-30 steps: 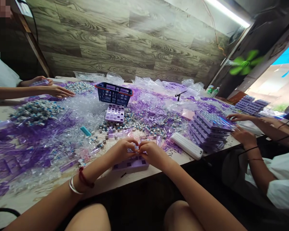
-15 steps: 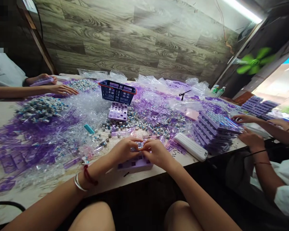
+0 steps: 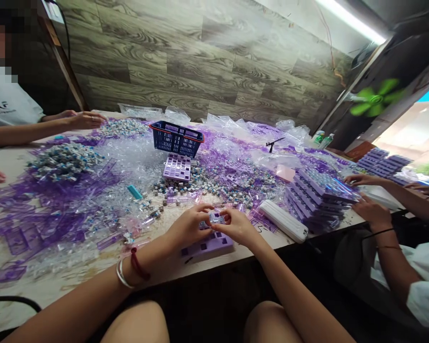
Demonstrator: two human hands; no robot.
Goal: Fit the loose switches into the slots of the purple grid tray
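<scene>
My left hand [image 3: 187, 223] and my right hand [image 3: 239, 226] meet at the front edge of the table, both closed. Between their fingertips is a small clear plastic piece [image 3: 216, 218], partly covered by the fingers. Directly under them lies a light purple plastic tray [image 3: 211, 245] with square holes, its far side hidden by my hands. A second purple tray with square openings [image 3: 177, 167] leans against a dark blue basket [image 3: 175, 139] with an orange-red rim.
Clear and purple plastic parts [image 3: 125, 157] cover much of the table. A pile of small white and blue pieces [image 3: 66, 162] rises at left. To the right are a long white case [image 3: 283, 220] and stacked purple trays [image 3: 316, 197]. Co-workers' hands [image 3: 372, 209] reach in from both sides.
My fingers have spread a little, so more of the clear piece shows above the tray. The left co-worker's hands have drawn back from the pile. The view has shifted slightly.
</scene>
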